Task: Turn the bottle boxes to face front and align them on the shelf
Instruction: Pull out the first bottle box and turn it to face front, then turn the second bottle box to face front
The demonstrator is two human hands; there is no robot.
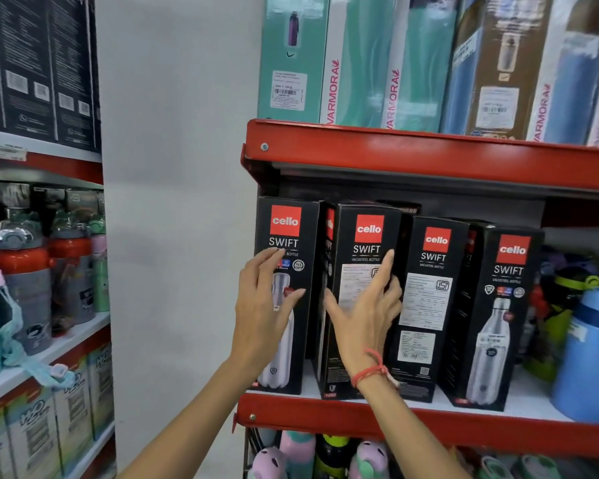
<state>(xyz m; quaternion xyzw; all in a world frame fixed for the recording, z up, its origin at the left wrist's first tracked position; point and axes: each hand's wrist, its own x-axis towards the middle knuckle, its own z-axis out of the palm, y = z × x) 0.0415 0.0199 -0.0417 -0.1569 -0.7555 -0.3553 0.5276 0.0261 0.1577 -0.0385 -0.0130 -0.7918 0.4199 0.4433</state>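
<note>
Your left hand (pixel 261 305) is open, fingers spread, in front of the first tall black cardboard bottle box (pixel 286 292); your right hand (pixel 363 312), open too, lies flat against the second black box (pixel 358 299); both boxes stand on the red metal shelf (pixel 429 426).

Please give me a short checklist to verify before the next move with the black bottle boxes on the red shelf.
1. Leftmost black Cello Swift box shows its bottle picture: ok.
2. Second black box shows a white label panel, not a bottle picture: not ok.
3. Third black box also shows its label side: not ok.
4. Rightmost black box shows its bottle picture: ok.
5. Box fronts aligned with the red shelf edge: not ok; they stand at different angles.
6. Left hand and right hand gripping a box: not ok; both are open in front of the boxes.
</note>
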